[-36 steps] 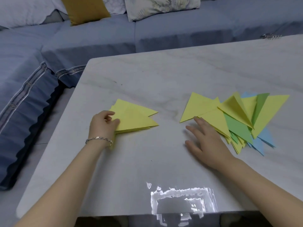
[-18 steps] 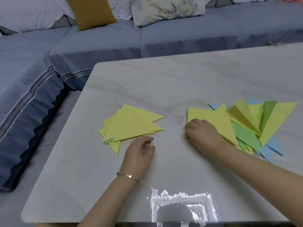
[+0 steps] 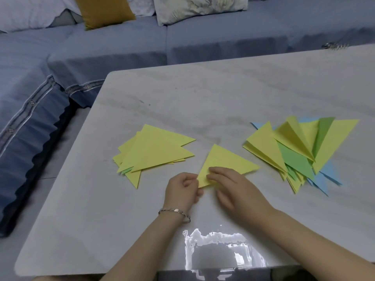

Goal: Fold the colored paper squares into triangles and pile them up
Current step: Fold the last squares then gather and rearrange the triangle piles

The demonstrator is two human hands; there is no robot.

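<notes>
surface: pale and marbled, with a bright glare patch at its near edge.
single yellow triangle: lies flat on the surface between the two groups of paper. One point faces away from the person and one faces right. It touches neither group.
left hand: fingers curled, with the thumb and forefinger pinching the near left corner of the single yellow triangle. A bracelet sits on the wrist.
right hand: laid palm down, with fairly straight fingers pressing on the near part of the same triangle. The thumb is off the paper, over the bare surface.
hands together: side by side and close, both on the one sheet.
left pile: loosely stacked folded triangles, nearly all yellow, with a sliver of green at the near left edge. It lies left of the hands.
right heap: folded triangles in yellow, green and blue, fanned and overlapping, with some flaps lifting. It lies right of the hands.
sofa: blue, running along the far and left sides. A mustard cushion and pale cushions lean on its back.
</notes>
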